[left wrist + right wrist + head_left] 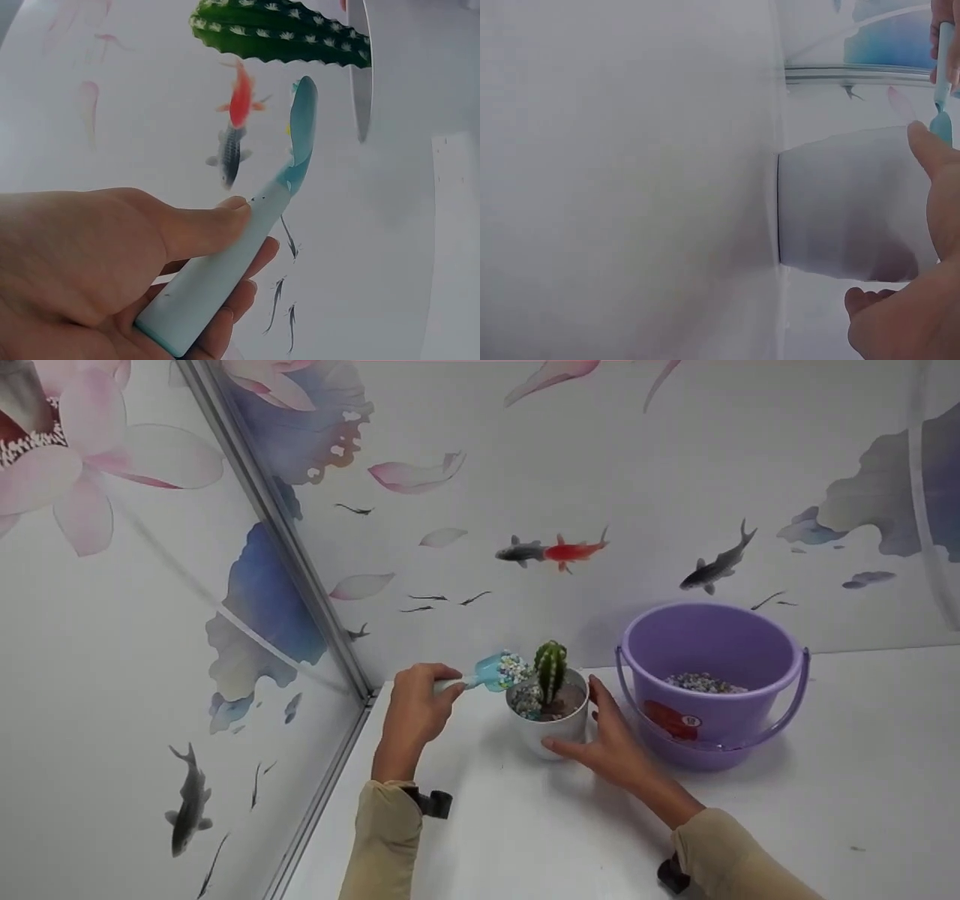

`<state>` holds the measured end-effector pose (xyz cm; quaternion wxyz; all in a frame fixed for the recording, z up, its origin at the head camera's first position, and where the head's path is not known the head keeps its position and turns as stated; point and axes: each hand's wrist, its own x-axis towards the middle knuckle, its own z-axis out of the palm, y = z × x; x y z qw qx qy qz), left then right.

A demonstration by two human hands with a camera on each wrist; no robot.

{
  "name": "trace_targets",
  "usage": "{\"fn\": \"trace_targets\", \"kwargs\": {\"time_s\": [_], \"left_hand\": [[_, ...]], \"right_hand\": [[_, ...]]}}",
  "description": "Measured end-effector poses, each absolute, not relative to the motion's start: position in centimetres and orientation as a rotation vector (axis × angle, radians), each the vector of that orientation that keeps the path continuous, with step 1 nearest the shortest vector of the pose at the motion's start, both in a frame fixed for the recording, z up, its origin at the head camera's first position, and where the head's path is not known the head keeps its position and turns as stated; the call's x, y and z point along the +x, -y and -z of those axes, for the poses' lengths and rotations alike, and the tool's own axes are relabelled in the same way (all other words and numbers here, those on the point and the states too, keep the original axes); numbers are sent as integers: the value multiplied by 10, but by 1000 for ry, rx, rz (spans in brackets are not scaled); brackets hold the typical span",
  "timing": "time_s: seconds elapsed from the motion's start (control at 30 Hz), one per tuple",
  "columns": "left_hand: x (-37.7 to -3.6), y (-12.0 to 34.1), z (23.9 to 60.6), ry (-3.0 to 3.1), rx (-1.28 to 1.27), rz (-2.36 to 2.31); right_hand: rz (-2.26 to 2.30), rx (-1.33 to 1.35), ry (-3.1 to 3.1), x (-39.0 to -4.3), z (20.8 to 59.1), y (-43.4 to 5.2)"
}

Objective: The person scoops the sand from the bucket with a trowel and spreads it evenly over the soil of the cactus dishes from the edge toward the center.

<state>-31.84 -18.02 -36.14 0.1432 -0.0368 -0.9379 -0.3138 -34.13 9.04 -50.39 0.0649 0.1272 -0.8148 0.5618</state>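
Note:
My left hand [421, 709] grips the pale handle of a small light-blue shovel [217, 270]. Its scoop holds multicoloured pebbles [513, 667] and hovers at the left rim of a white flower pot [555, 733]. A green ribbed cactus [551, 669] stands upright in the pot, with pebbles over the left part of the brown soil. My right hand [619, 754] holds the pot from the right, thumb across its front and fingers along its right side. In the right wrist view, the thumb overlaps the white pot wall [840, 202]; the pot's opening is hidden.
To the right of the pot stands a purple bucket [716, 720] with more pebbles [705, 683] inside and its handle hanging down in front. Behind the white table [517, 840] rises a wall painted with fish and petals. A metal corner strip [262, 510] borders the left side.

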Motion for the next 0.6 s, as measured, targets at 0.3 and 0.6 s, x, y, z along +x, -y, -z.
{"fn": "trace_targets", "kwargs": {"time_s": [0.3,0.6], "left_hand": [[-317,184,367,2715,-132,881],[-316,185,368,2704,-129,803]], "right_hand": [[-1738,301,2357,-348,507,-80],[-1796,404,2336,-350,506,-86]]}}
